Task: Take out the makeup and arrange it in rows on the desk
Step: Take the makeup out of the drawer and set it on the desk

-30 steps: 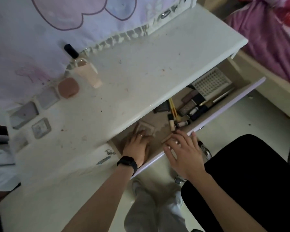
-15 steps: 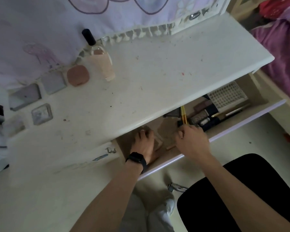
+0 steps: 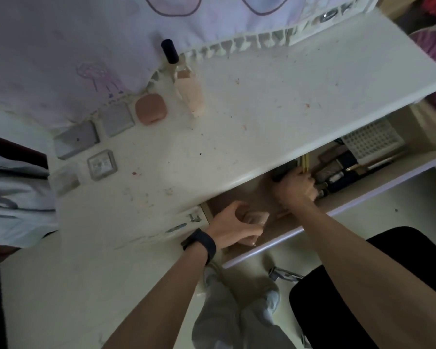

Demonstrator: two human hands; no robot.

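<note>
Simultaneously, a translucent compact is clamped in the left hand grip and a dark case in the right hand grip, inside the open drawer.

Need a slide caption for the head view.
Left hand grips a pinkish compact in the open drawer; right hand curls around a dark case.

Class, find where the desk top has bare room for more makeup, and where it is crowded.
Free: the desk top right of the bottle, between cloth fringe and front edge. Crowded: the back-left corner with compacts, and the drawer's right end.
</note>
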